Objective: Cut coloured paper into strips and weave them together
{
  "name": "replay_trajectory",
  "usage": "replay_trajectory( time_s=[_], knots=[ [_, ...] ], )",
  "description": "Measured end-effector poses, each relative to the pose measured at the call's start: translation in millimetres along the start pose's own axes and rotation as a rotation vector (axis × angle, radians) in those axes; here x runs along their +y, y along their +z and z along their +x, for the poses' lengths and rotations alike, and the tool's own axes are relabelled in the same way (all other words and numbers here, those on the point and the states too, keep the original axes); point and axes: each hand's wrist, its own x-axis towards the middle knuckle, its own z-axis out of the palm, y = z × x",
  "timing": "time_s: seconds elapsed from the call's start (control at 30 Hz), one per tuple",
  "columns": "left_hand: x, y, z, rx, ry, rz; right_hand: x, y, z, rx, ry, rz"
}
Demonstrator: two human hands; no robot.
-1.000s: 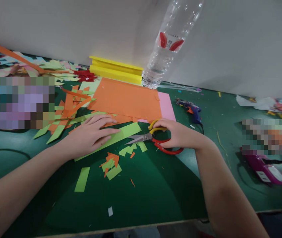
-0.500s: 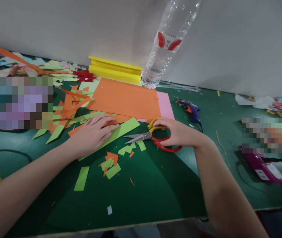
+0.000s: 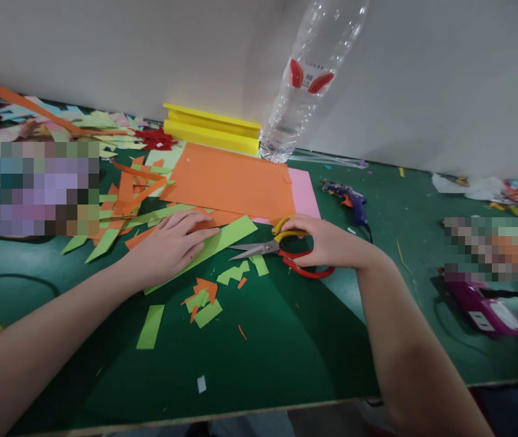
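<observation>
My left hand (image 3: pixel 179 243) lies flat with its fingers stretched out on a light green paper strip (image 3: pixel 229 235). My right hand (image 3: pixel 325 243) grips scissors (image 3: pixel 265 247) by their yellow and red handles. The blades point left, slightly parted, just below the strip's right end, with no paper visible between them. Small green paper scraps (image 3: pixel 234 273) and orange scraps (image 3: pixel 206 287) lie below the strip. Behind both hands is a large orange paper sheet (image 3: pixel 231 182), with a pink sheet (image 3: pixel 305 193) partly under it.
A clear plastic bottle (image 3: pixel 306 79) stands against the wall beside a folded yellow piece (image 3: pixel 211 128). To the right lie a blue glue gun (image 3: pixel 353 201) and a magenta device (image 3: pixel 486 306). Cut orange and green strips (image 3: pixel 124 194) are heaped at left on the green table (image 3: pixel 286 352).
The scissor blades are very slightly closer together. Both hands and the green strip stay in place.
</observation>
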Motion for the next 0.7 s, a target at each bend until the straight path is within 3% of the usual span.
replay_trajectory(
  time_s=[0.7],
  knots=[
    [0.2, -2.2, 0.6, -0.009, -0.005, -0.031, 0.2, -1.8, -1.8, -0.014, 0.024, -0.003]
  ],
)
